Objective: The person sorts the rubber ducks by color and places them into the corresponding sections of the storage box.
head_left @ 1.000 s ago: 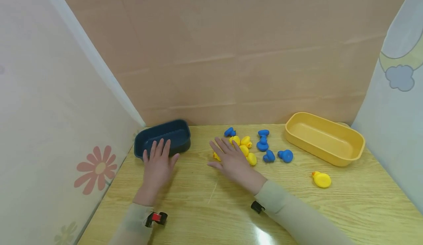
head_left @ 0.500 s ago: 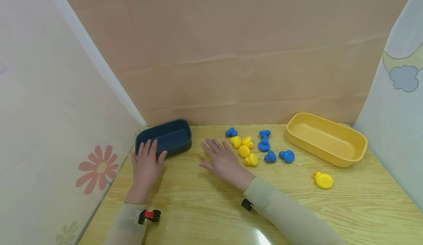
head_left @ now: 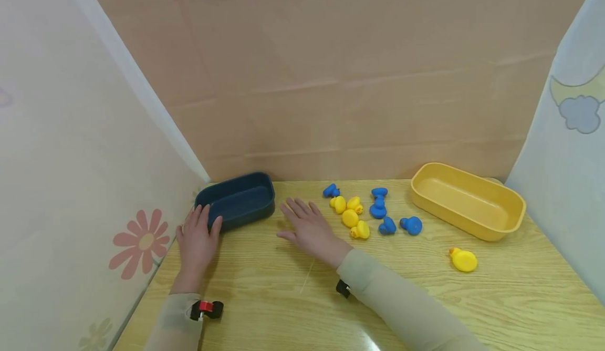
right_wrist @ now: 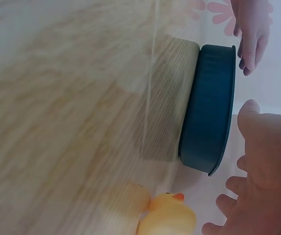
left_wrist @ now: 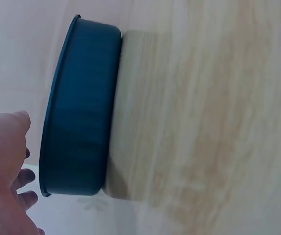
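My left hand is held over the near left corner of a dark blue tray, fingers loosely extended and overlapping its rim in the head view. In the left wrist view, a gap shows between the thumb and the tray wall. To the right of this tray, my right hand hovers with fingers spread, holding nothing that shows. Just beyond it lies a cluster of yellow rubber ducks, one of which appears low in the right wrist view. Several blue rubber ducks lie behind and right of them.
A yellow tray stands at the back right of the wooden table. In front of it lies a lone yellow duck. A brown backdrop closes off the rear, with pale patterned sheets at both sides.
Both hands have moved left, the left one toward the dark tray's corner. The right hand has uncovered the yellow cluster; a yellow duck seen earlier by its fingertips is out of sight in the head view.
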Demonstrator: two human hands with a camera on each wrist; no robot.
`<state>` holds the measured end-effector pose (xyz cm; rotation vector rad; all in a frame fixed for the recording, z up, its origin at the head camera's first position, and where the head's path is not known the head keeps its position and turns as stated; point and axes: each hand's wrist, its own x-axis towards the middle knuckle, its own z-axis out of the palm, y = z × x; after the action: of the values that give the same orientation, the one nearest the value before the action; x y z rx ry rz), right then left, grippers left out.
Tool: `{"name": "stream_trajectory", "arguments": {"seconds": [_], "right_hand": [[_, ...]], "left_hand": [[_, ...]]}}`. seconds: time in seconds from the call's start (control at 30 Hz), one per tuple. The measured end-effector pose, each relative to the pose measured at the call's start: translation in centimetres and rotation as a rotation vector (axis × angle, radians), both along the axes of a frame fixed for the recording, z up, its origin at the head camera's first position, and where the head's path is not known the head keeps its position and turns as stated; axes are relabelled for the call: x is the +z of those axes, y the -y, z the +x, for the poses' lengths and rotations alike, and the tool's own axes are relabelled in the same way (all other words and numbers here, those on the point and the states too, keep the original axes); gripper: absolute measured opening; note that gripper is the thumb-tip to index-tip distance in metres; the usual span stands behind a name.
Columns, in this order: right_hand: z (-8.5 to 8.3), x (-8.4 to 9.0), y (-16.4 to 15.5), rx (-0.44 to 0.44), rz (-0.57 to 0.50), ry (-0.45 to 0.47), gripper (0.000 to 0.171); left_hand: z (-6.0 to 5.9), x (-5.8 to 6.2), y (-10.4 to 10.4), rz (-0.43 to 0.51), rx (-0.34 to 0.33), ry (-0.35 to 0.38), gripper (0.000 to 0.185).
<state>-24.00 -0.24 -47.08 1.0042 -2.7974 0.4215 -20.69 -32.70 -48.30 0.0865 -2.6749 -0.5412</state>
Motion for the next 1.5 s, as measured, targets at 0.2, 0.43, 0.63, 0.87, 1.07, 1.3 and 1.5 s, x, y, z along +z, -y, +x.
{"name": "stream_trajectory", "arguments": {"seconds": [0.2, 0.43, 0.63, 0.87, 1.07, 1.3, 1.5], "right_hand": [[-0.4, 0.1, 0.8, -0.005, 0.016, 0.019, 0.078], [-0.8, 0.2, 1.6, -0.012, 0.021, 0.047, 0.077], [-1.3, -0.2, 2.0, -0.011, 0.035, 0.050, 0.077], [-2.5, -1.5, 2.4, 0.005, 0.043, 0.028, 0.079], [-2.6, -1.4, 2.3, 0.007, 0.045, 0.060, 0.079], [-2.2, -0.4, 1.5, 0.000, 0.048, 0.062, 0.078], [-2.1, -0.5, 0.6, 0.002, 0.060, 0.073, 0.079]], "left_hand": [[0.1, -0.4, 0.6, 0.060, 0.053, 0.039, 0.062], [0.0, -0.9, 1.4, 0.150, 0.082, 0.107, 0.069], [-0.6, -1.9, 2.0, 0.226, 0.053, 0.033, 0.075], [-0.8, -1.6, 1.7, 0.299, 0.060, 0.132, 0.074], [-0.9, -1.5, 1.8, 0.325, 0.079, 0.183, 0.073], [-1.4, -1.7, 1.1, 0.345, 0.064, 0.164, 0.073], [-1.9, -2.0, 0.3, 0.349, 0.035, 0.145, 0.070]]}}
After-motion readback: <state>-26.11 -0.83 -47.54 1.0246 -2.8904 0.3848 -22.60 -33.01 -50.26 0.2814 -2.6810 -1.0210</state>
